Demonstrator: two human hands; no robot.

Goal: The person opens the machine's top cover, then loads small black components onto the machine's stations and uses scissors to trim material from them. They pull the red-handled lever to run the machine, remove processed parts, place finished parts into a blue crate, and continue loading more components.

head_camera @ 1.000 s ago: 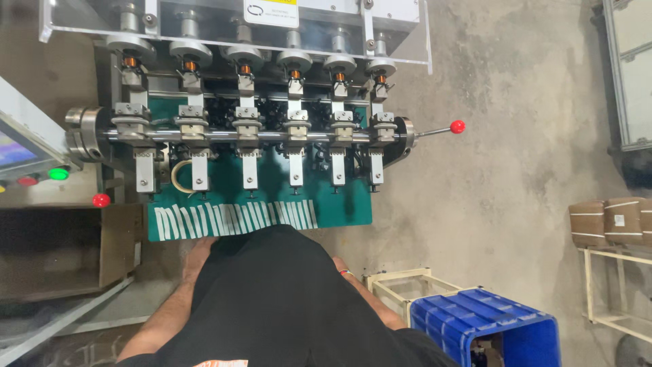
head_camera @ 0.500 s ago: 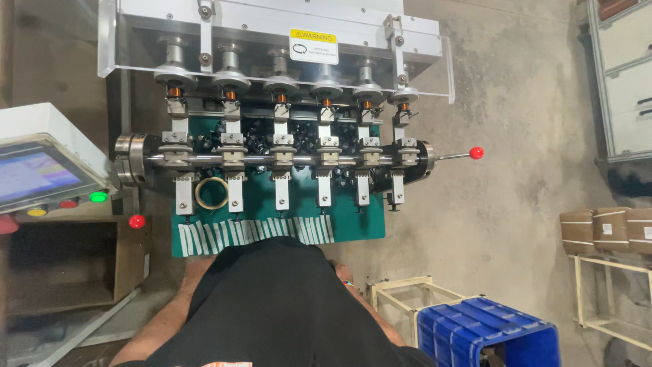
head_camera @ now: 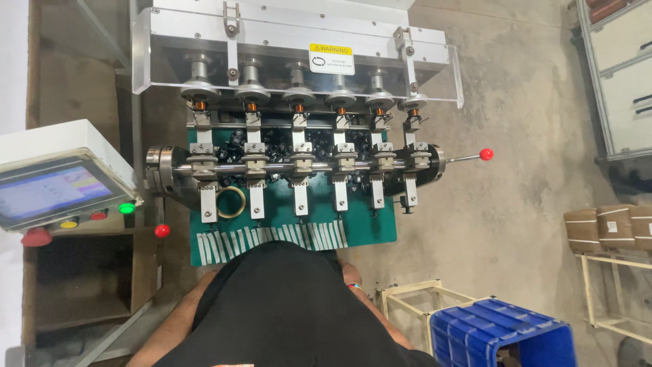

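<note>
Standing at winding machine (head_camera: 299, 163): copper coils (head_camera: 296, 107) sit on all six spindles; both hands hidden below torso, grip cannot be told.

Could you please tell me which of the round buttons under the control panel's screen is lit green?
It is the rightmost button on the control panel, glowing green; the yellow button and red button to its left are unlit.

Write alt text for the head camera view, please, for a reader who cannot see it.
A person in a black shirt stands over a six-station winding machine on a green base, hands hidden. A control panel sits left, a blue crate lower right.
</note>
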